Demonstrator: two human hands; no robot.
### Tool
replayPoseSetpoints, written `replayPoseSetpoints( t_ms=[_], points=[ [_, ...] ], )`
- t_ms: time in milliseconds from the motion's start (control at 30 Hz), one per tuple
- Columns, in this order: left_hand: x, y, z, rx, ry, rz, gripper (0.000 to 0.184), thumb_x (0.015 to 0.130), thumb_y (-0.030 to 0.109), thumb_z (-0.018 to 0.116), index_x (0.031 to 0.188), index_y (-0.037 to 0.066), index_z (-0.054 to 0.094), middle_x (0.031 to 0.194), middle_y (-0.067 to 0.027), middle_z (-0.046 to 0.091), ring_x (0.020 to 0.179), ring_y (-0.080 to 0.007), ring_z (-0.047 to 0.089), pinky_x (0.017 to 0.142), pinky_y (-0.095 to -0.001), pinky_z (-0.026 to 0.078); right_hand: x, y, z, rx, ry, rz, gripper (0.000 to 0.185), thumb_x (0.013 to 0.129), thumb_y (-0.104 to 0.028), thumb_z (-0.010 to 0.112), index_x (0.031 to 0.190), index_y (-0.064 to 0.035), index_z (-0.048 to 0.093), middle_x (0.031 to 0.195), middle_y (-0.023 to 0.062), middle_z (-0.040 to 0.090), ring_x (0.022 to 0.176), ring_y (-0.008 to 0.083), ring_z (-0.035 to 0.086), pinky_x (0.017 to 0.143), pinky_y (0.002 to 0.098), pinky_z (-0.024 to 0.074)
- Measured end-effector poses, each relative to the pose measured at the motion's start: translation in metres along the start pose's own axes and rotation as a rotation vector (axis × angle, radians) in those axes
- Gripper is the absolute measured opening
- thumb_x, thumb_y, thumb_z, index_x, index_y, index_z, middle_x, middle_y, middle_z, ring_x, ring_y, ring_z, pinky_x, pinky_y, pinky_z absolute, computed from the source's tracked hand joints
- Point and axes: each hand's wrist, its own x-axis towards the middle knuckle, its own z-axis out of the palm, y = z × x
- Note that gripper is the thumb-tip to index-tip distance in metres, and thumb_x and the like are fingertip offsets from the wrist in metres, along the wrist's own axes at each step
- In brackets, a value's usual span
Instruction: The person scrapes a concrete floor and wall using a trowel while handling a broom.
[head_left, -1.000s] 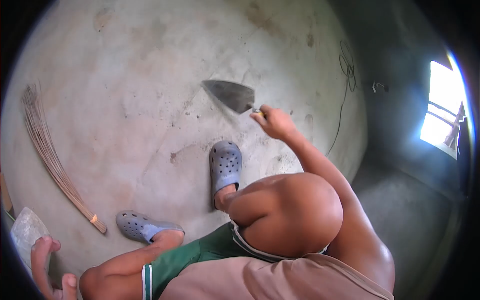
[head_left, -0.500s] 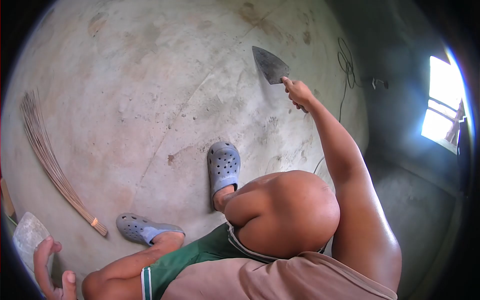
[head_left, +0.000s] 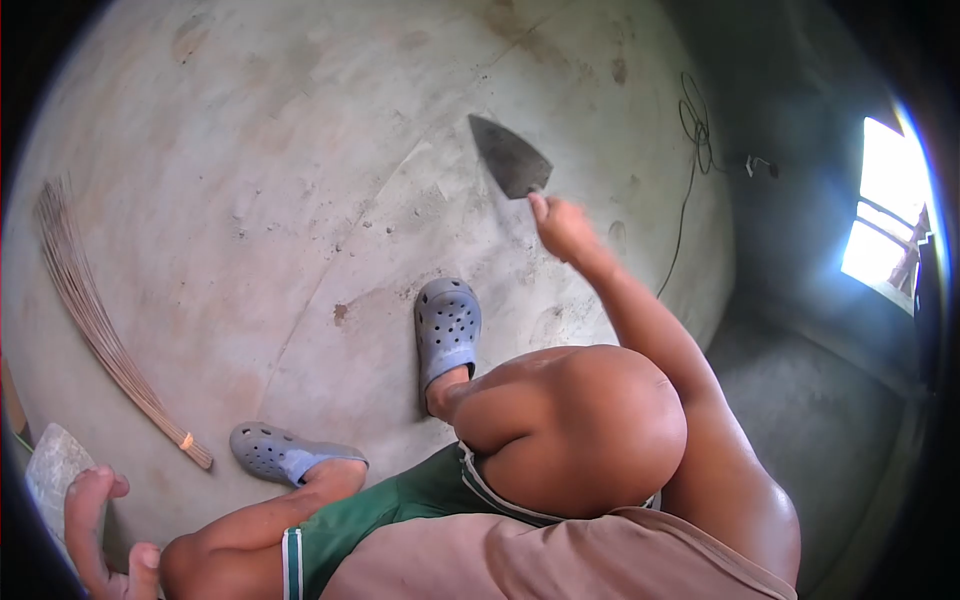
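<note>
My right hand point(head_left: 566, 230) is closed round the handle of a pointed trowel point(head_left: 512, 158), its grey blade angled up and left over the concrete floor point(head_left: 250, 250). Small crumbs of debris and rough patches mark the floor below and left of the blade. At the lower left edge, my left hand point(head_left: 98, 530) shows a curved finger and the thumb apart, with nothing visible between them. Beside it is a pale grey, dusty object point(head_left: 58, 470), partly cut off by the frame edge; whether the hand touches it, I cannot tell.
A stick broom point(head_left: 110, 330) lies on the floor at the left. My feet are in grey clogs point(head_left: 448, 325) near the middle. A thin dark cable point(head_left: 686, 215) runs along the right side, near a dark wall with a bright window point(head_left: 885, 205).
The trowel in my right hand first swung up and right, then came back partway down and left. My left hand has barely moved.
</note>
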Motion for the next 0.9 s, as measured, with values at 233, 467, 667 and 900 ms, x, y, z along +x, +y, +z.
replayPoseSetpoints(
  t_ms=[233,467,667,900],
  points=[
    [-0.038,-0.055,0.002,0.024,0.039,-0.077,0.077,0.098,0.045,0.065,0.148,-0.012,0.046,0.126,-0.0216,0.058,0.110,-0.0285,0.055,0.106,-0.0462,0.041,-0.017,-0.014,-0.029,-0.210,0.088,-0.185,0.066,0.110,-0.057,0.040,0.123,0.0015,0.068,0.104,0.0321,0.073,0.097,0.0506,0.071,0.086,0.0569,0.0563],
    [-0.028,-0.010,0.002,-0.032,0.030,-0.068,0.048,0.096,0.011,0.070,0.139,-0.009,0.061,0.128,-0.0215,0.070,0.120,-0.0320,0.064,0.108,-0.0432,0.047,0.001,-0.027,-0.035,-0.077,-0.035,-0.023,0.068,0.111,-0.056,0.037,0.124,0.0038,0.068,0.106,0.0307,0.073,0.091,0.0413,0.071,0.079,0.0516,0.0556],
    [-0.024,-0.004,-0.001,-0.067,0.108,-0.101,0.047,0.098,0.011,0.070,0.139,-0.009,0.061,0.129,-0.0215,0.069,0.122,-0.0317,0.063,0.109,-0.0430,0.048,-0.013,-0.046,-0.061,0.084,-0.136,0.128,0.067,0.111,-0.055,0.035,0.119,0.0020,0.069,0.112,0.0330,0.072,0.113,0.0494,0.067,0.100,0.0599,0.0505],
    [-0.015,-0.002,0.001,-0.038,0.054,-0.064,0.047,0.098,0.013,0.070,0.139,-0.008,0.061,0.128,-0.0209,0.070,0.121,-0.0306,0.063,0.108,-0.0413,0.048,-0.028,-0.039,-0.025,-0.219,-0.066,-0.157,0.066,0.111,-0.055,0.037,0.118,0.0015,0.070,0.114,0.0346,0.071,0.113,0.0518,0.066,0.102,0.0568,0.0502]
  ],
)
